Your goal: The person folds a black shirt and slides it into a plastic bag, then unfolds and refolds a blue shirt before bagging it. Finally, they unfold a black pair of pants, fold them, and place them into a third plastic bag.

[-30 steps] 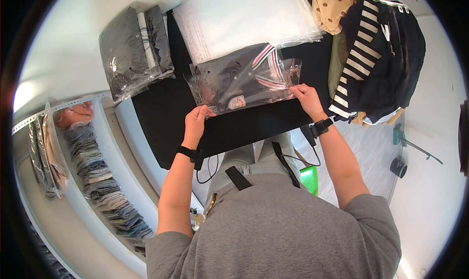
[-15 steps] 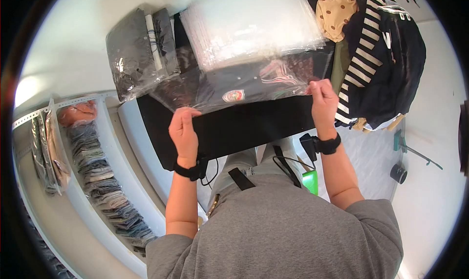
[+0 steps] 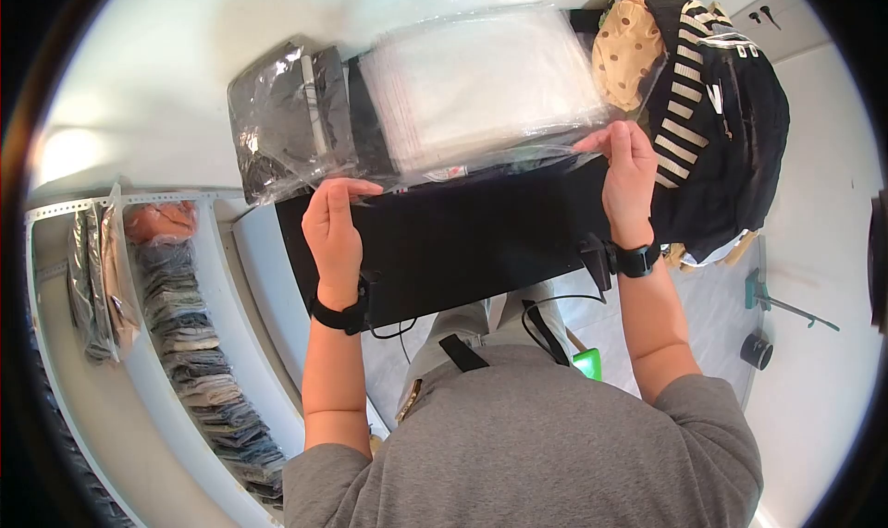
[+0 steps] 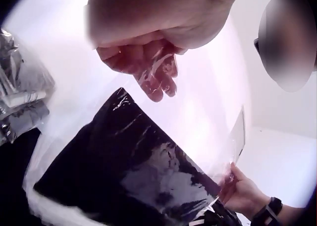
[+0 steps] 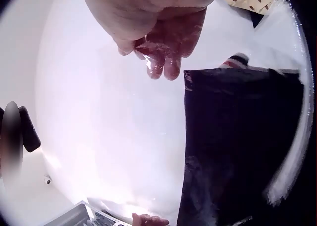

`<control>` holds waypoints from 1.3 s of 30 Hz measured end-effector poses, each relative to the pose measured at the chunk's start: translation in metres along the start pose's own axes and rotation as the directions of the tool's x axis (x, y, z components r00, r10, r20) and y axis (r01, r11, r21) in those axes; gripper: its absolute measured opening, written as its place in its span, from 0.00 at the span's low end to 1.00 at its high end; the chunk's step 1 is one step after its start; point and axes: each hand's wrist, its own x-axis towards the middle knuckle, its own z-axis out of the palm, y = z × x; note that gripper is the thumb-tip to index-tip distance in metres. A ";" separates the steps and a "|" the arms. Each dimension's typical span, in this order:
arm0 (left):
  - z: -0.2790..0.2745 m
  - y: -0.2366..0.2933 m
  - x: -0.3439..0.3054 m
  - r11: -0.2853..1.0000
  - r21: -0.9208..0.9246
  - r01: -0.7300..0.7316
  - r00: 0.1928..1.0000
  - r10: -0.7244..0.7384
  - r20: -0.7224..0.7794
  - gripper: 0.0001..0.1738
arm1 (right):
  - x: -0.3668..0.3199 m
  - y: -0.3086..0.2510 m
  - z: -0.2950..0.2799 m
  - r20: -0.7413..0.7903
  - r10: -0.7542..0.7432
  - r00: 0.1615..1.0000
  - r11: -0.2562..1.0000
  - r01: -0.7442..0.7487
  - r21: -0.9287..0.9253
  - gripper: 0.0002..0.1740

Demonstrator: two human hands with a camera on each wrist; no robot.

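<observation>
A clear plastic bag (image 3: 518, 161) stretches between both hands, seen nearly edge-on in the head view. Inside it is a folded dark garment (image 4: 124, 171), and a striped band (image 5: 235, 61) shows at the garment's edge in the right wrist view. The left hand (image 3: 335, 232) pinches the bag's near left corner between thumb and fingers. At the opposite corner, the right hand (image 3: 631, 181) pinches the plastic the same way. Film lies over the fingers (image 5: 172, 65) in the right wrist view. Below the bag lies the black tabletop (image 3: 462, 241).
Beyond the bag lies a stack of clear bags (image 3: 481, 84). Another bagged dark garment (image 3: 273, 112) sits at the left. Loose clothes, including a dotted cloth (image 3: 629, 56) and a black jacket (image 3: 740, 149), fill the right side. Shelves (image 3: 227, 343) hold many folded garments at far left.
The hands have spread apart and risen, pulling the bag wide. The bag, at first flat to the view with its badge showing, has tilted to nearly edge-on. Both hands keep their hold.
</observation>
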 end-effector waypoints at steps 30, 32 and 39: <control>0.046 -0.178 -0.114 0.697 -0.151 0.701 0.712 -0.675 0.194 0.22 | -0.112 0.150 -0.027 -0.329 -0.088 0.940 0.467 -0.253 -0.847 0.12; 0.047 -0.178 -0.113 0.697 -0.141 0.703 0.710 -0.678 0.190 0.22 | -0.113 0.135 -0.008 -0.121 -0.079 0.990 0.549 -0.058 -0.834 0.14; 0.041 -0.167 -0.112 0.742 -0.115 0.660 0.751 -0.655 0.086 0.14 | -0.116 0.153 0.050 0.521 0.003 0.853 0.378 0.482 -0.790 0.29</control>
